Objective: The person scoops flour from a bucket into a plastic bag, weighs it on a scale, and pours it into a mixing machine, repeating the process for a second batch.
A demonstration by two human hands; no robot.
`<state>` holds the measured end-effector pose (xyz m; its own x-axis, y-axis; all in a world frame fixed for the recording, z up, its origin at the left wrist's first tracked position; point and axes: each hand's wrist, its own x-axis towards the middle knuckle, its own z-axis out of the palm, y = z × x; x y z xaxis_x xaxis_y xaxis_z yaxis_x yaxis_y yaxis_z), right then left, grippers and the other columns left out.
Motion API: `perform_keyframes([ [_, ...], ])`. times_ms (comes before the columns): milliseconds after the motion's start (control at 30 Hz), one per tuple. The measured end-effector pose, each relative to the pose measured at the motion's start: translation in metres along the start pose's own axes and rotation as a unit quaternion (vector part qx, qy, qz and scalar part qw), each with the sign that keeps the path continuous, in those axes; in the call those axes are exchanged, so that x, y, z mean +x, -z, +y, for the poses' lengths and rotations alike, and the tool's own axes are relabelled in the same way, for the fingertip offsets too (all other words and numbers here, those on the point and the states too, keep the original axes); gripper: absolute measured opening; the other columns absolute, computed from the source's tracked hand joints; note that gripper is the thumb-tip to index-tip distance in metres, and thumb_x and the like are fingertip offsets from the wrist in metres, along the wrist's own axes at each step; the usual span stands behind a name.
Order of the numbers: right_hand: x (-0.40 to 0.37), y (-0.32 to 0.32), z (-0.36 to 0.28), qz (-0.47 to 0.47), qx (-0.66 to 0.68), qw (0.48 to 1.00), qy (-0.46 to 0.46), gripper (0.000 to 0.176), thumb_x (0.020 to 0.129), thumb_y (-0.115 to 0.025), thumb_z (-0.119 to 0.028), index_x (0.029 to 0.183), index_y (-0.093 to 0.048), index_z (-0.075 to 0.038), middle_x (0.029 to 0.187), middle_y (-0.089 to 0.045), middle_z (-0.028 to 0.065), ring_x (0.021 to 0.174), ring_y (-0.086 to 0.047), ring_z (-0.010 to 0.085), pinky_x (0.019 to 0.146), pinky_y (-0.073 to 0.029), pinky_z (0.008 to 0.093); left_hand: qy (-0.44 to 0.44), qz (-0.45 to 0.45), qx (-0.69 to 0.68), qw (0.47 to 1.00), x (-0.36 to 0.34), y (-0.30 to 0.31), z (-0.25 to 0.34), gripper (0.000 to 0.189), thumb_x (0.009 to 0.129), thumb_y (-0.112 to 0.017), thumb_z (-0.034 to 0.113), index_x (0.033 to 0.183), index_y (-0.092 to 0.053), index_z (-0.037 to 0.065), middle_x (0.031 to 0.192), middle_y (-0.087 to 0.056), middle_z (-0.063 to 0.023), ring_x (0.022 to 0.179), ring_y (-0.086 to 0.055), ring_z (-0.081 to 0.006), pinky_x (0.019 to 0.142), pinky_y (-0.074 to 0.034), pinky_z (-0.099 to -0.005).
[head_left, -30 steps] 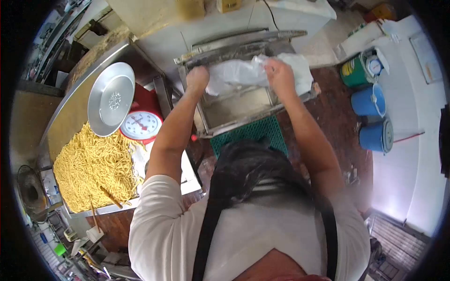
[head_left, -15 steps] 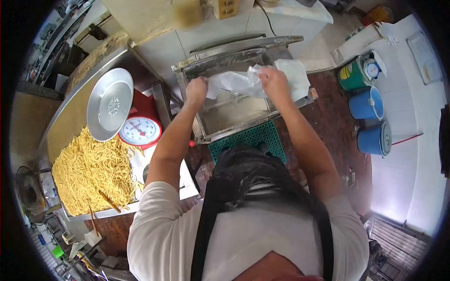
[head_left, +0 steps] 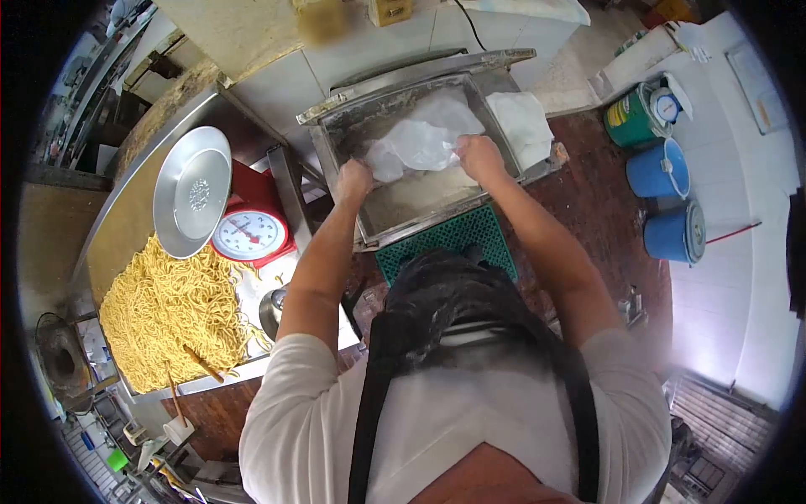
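**Thin plastic bag stretched between both hands over a floury metal bin**

So your plastic bag (head_left: 424,144) is see-through whitish stuff, all crinkles and soft puffy folds. It's over the middle of the metal bin (head_left: 403,225), running from near the left rim toward the divider by the right end. Your left hand (head_left: 355,181) is closed on the bag's left end, and your right hand (head_left: 481,160) has the fingers bunched on its right end, so you've got it spread between them.

The bin is a boxy rectangle with straight rims, scuffed and dusted pale inside. A limp white sheet (head_left: 520,128) covers part of its right end, smooth with a wavy edge. Under the near edge there's a green mat (head_left: 495,239) full of little holes, lying on a worn reddish-brown floor (head_left: 588,218).

Over on your left is the metal-edged bench (head_left: 109,244). Yellow noodles (head_left: 172,311) make a wide, tangled heap reaching its near edge, with a wooden stick (head_left: 201,363) lying near that edge. Further back, by the bench's right edge, sits a red scale (head_left: 273,214) with a round white dial and a shiny, shallow round pan (head_left: 193,193).

Far right, along the pale smooth wall (head_left: 714,311), you've got two blue buckets (head_left: 659,172) and a green can (head_left: 631,122) beyond them. Pale tiles (head_left: 369,55) face the wall behind the bin.
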<state>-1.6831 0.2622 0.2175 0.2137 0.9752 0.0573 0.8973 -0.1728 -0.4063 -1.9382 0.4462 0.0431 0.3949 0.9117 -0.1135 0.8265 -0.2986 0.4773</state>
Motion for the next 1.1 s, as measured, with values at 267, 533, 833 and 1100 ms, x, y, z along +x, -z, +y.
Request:
perform_keyframes([
  [267, -0.018, -0.025, 0.027, 0.008, -0.042, 0.999, 0.002, 0.008, 0.084, -0.06, -0.011, 0.086, -0.067, -0.008, 0.086, -0.067, 0.0203, 0.08, -0.064, 0.0412, 0.067, -0.051, 0.0502, 0.109, -0.284, -0.136, 0.943, -0.044, 0.008, 0.042, 0.041, 0.092, -0.059, 0.042, 0.096, -0.067, 0.002, 0.083, -0.071, -0.0137, 0.062, -0.068, -0.0265, 0.056, -0.056, -0.0408],
  [533, -0.09, 0.068, 0.01, 0.075, 0.109, 0.962, 0.237, 0.022, 0.079, -0.058, -0.01, 0.096, -0.073, -0.013, 0.088, -0.069, 0.0131, 0.093, -0.064, 0.0352, 0.098, -0.045, 0.0479, 0.113, -0.425, -0.725, 0.531, -0.114, 0.033, 0.203, 0.069, 0.103, -0.031, 0.057, 0.135, -0.048, -0.001, 0.126, -0.062, -0.0183, 0.105, -0.065, -0.0317, 0.09, -0.056, -0.0488],
  [833, -0.226, 0.166, 0.219, 0.087, 0.202, 0.97, 0.103, 0.041, 0.067, -0.057, 0.008, 0.101, -0.071, -0.01, 0.116, -0.065, 0.0127, 0.118, -0.056, 0.0312, 0.108, -0.038, 0.0502, -0.022, -0.273, -0.621, 0.734, -0.063, -0.055, 0.465, 0.046, 0.09, -0.059, 0.01, 0.131, -0.047, -0.007, 0.123, -0.061, -0.0182, 0.107, -0.064, -0.0282, 0.094, -0.052, -0.042],
  [1100, -0.326, 0.272, 0.459, 0.248, 0.219, 0.939, -0.089, 0.027, 0.076, -0.055, 0.007, 0.097, -0.068, -0.005, 0.106, -0.066, 0.0127, 0.1, -0.062, 0.0334, 0.089, -0.052, 0.0418, -0.122, -0.186, -0.54, 0.812, -0.045, -0.184, 0.716, 0.052, 0.081, -0.07, 0.005, 0.127, -0.048, -0.008, 0.121, -0.061, -0.0155, 0.106, -0.061, -0.0258, 0.092, -0.05, -0.036],
])
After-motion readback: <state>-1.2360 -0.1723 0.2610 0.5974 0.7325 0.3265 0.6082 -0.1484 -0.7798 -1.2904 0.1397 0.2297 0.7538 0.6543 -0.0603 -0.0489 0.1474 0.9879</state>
